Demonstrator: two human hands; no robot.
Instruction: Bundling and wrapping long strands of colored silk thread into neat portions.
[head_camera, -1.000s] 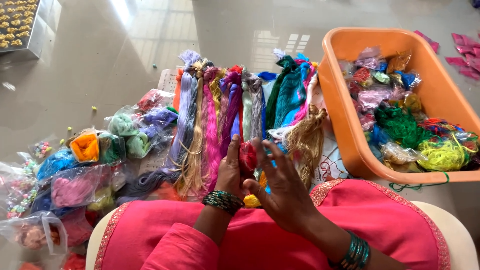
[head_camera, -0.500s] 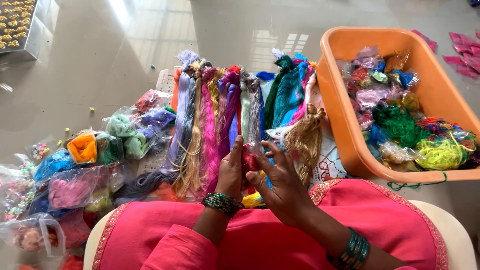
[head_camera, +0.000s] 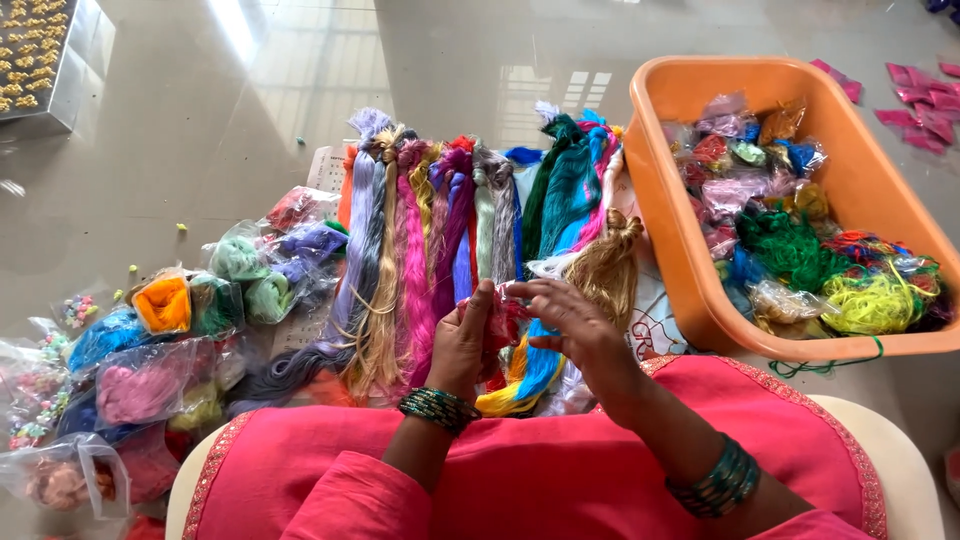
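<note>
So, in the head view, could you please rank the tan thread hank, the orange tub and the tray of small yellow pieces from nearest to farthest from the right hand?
From the right hand:
1. Tan thread hank, just beyond the fingers.
2. Orange tub, to the right.
3. Tray of small yellow pieces, far top-left corner.

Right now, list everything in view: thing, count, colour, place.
skeins: many, mixed colours, side by side on floor, centre
tub: one, orange, right; holds bagged threads
bags: many, clear, with coloured thread, left
red packet: one, between both hands
tray: one, with small yellow pieces, top left
pink pieces: several, top right
cloth: pink, on lap
left hand: fingers on packet, green bangles
right hand: fingers on packet, green bangles
</note>
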